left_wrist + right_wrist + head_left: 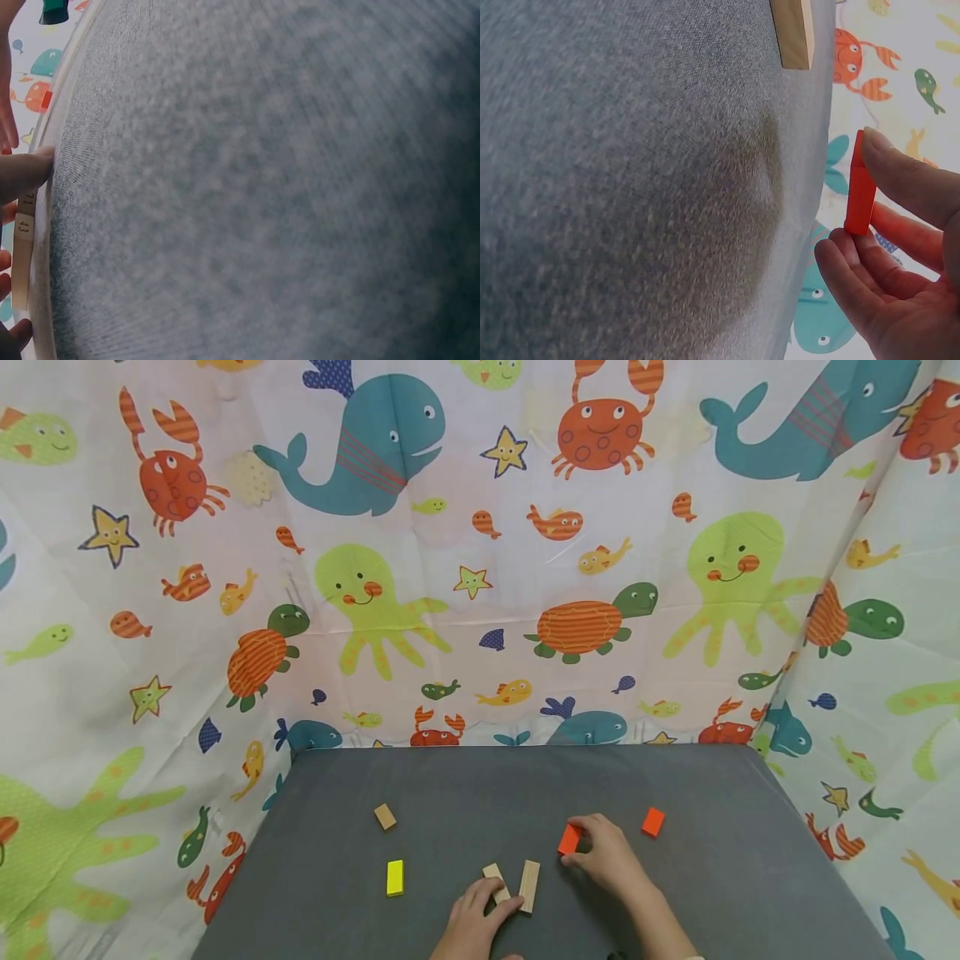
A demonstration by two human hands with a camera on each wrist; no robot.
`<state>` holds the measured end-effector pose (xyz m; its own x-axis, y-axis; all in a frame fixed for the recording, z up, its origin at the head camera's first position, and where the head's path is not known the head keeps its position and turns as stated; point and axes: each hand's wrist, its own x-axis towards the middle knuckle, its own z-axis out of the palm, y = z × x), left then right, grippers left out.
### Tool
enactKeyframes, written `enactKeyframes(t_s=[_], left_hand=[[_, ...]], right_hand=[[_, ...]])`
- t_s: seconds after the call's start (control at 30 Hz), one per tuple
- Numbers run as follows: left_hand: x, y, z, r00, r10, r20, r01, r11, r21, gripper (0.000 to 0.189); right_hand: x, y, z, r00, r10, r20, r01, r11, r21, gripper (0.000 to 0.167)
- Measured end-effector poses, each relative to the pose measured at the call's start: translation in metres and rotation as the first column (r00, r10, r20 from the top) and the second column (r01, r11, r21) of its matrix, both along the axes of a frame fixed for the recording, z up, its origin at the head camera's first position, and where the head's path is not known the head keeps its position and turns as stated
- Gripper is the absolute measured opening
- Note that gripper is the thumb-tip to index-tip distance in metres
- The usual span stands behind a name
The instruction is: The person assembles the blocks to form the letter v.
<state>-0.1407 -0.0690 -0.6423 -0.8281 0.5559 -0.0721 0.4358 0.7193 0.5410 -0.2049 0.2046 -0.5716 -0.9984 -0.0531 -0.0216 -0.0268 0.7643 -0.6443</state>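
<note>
My right hand [606, 857] pinches a small orange-red block [570, 839] between thumb and fingers. In the right wrist view the block [861, 187] stands lengthwise between the thumb tip and the fingertips, above the grey cloth. On the near middle of the table, my left hand [474, 920] holds a plain wooden block [493, 881], fingers over its upper part and thumb at its near end. Just right of it lies a second wooden block [529, 887]. Numbers show on wood beside the left thumb [26, 172] in the left wrist view.
A yellow block [395, 878] and a small tan block [385, 816] lie on the left of the grey table [300, 877]. Another orange-red block [653, 822] lies right of my right hand. A curtain [480, 652] printed with sea animals hangs behind the table and along its sides.
</note>
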Motion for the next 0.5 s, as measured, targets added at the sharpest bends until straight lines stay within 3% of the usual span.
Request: enactKeyframes(t_s=[0.5], left_hand=[[0.0,0.0004,0.0039,0.999,0.009,0.049,-0.008,1.0,-0.011,0.065]], right_hand=[[-0.0069,-0.0077,-0.0019,1.0,0.007,-0.016,-0.006,1.0,0.006,0.06]])
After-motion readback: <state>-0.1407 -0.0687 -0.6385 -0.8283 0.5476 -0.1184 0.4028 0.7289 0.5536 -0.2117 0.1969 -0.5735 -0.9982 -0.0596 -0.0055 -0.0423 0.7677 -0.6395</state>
